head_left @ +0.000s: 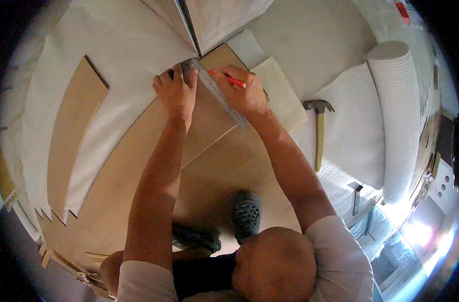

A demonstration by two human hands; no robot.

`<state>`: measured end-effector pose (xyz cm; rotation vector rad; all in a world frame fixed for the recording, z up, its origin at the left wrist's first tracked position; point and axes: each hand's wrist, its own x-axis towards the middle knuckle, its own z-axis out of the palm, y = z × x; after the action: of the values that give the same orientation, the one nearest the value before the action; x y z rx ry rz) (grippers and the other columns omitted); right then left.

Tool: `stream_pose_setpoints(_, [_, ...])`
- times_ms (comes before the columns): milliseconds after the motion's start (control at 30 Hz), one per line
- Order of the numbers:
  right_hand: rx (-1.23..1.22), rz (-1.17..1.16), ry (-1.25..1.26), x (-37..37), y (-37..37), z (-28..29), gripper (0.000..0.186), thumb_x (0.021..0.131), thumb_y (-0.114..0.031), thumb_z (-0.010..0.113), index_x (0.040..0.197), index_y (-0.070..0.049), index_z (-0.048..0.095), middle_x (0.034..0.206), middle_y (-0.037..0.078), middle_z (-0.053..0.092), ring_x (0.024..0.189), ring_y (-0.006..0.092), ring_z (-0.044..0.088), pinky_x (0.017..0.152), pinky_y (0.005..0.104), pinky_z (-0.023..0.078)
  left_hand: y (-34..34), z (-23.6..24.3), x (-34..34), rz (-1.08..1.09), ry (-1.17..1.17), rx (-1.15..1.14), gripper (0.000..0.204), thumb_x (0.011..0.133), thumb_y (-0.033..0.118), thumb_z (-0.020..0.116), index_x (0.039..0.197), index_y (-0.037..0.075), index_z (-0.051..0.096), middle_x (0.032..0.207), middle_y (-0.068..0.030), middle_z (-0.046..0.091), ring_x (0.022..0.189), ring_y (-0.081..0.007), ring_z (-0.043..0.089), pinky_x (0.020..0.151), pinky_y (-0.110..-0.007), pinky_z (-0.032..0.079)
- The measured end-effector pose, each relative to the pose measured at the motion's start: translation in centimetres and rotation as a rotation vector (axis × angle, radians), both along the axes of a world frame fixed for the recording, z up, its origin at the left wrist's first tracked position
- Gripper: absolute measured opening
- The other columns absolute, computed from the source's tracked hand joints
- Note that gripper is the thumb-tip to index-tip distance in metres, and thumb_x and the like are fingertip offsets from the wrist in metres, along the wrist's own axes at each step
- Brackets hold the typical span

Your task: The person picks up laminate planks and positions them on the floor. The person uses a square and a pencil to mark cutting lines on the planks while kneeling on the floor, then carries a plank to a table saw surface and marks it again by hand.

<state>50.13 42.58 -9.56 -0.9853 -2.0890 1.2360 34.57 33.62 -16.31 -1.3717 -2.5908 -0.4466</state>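
My left hand (176, 95) is closed on the dark stock of a try square (219, 94), its thumb near where the metal blade begins. The blade lies slantwise over light-brown wood-look planks (209, 133), running from my left hand toward my right wrist. A red pencil (235, 81) sits in the closed fingers of my right hand (247, 95), beside the upper part of the blade. Its tip points left, toward the blade; whether it touches the plank I cannot tell.
A hammer (319, 133) lies on white ribbed foam underlay to the right, beside a thick underlay roll (400, 116). A loose plank (76, 136) lies at left. The wall corner with a dark upright strip (187, 25) stands ahead. My shoes (244, 211) rest on the planks.
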Motion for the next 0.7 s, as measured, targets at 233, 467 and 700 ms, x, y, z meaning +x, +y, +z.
stream_pose_setpoints(233, [0.02,-0.025,-0.097,-0.5,-0.3,1.2,0.015,0.093,-0.014,0.063,0.101,-0.004,0.07,0.086,0.015,0.067,0.071,0.0215,0.063,0.067,0.0318,0.05,0.1,0.4,-0.1,-0.028,-0.001,0.066,0.044,0.088,0.048,0.065,0.109,0.009,0.069,0.101,-0.0174,0.059,0.097,-0.0351,0.052,0.091,-0.049,0.042])
stream_pose_setpoints(467, [0.064,-0.005,-0.111,0.1,-0.5,1.2,0.012,0.091,-0.013,0.065,0.095,-0.003,0.068,0.078,0.016,0.063,0.065,0.0287,0.06,0.061,0.0348,0.049,0.0,0.0,0.0,-0.019,0.045,-0.004,0.047,0.088,0.049,0.065,0.113,0.009,0.068,0.108,-0.0175,0.059,0.101,-0.0372,0.053,0.094,-0.049,0.041])
stream_pose_setpoints(700, [-0.045,-0.089,-0.186,3.0,-1.9,2.0,0.013,0.09,-0.016,0.067,0.091,-0.003,0.067,0.075,0.015,0.063,0.063,0.028,0.059,0.059,0.0345,0.048,-0.2,0.7,0.1,-0.009,0.035,0.04,0.045,0.09,0.045,0.064,0.115,0.007,0.066,0.108,-0.0172,0.063,0.104,-0.0368,0.054,0.093,-0.051,0.041])
